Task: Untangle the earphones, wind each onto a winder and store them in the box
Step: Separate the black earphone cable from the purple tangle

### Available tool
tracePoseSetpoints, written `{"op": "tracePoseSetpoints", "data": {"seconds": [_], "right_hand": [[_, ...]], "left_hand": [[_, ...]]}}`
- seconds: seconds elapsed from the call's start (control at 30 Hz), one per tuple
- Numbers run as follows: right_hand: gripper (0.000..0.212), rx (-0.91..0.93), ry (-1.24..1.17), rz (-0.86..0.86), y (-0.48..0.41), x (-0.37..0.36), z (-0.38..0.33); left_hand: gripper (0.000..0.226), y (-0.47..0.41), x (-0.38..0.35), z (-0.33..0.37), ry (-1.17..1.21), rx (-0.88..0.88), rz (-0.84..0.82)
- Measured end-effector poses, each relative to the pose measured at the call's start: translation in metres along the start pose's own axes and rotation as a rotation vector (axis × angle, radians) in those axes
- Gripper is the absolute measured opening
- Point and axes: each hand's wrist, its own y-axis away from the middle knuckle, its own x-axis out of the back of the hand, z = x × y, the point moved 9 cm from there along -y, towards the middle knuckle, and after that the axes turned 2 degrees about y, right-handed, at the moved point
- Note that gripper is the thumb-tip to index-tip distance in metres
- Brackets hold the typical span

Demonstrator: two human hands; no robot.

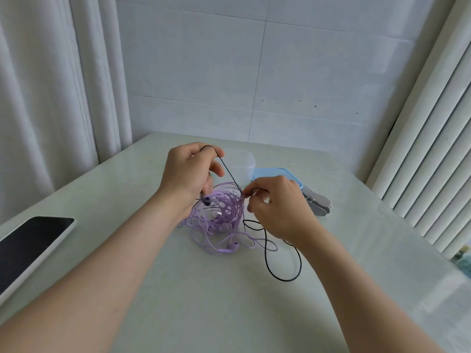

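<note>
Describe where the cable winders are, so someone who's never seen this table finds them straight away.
Start at the pale table and find the clear box towards the back, with the blue lid beside it. Just right of the lid lie the winders: flat, grey, paddle-shaped pieces fanned in a small stack.

Purple earphones (221,212) lie tangled — black cord (266,247) threaded through, looping right — clear box (244,161) just behind.

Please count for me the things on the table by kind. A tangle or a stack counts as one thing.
Purple cord tangle: 1
Black cord: 1
Clear box: 1
Blue lid: 1
Winder stack: 1
Phone: 1
Total: 6
</note>
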Motion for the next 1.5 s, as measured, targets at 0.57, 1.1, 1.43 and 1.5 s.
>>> {"op": "tracePoseSetpoints", "data": {"seconds": [0.57, 1.1, 1.43, 1.5], "right_hand": [[0.019, -0.313, -0.840, 0.138, -0.005, 0.012, 0.028], [0.021, -0.424, -0.922, 0.483, 0.005, 0.036, 0.055], [0.019, -0.246, -1.086, 0.471, 0.001, 0.046, 0.034], [0.019, -0.213, -1.158, 0.486, 0.000, 0.047, 0.032]], "left_hand": [[0.057, 0.005, -0.004, -0.022, -0.172, 0.300, -0.141], [0.052, 0.006, -0.012, -0.024, -0.251, 0.261, -0.217], [0.029, 0.015, -0.037, -0.003, -0.696, -0.230, -0.314], [0.029, 0.018, -0.037, -0.003, -0.851, -0.272, -0.255]]}}
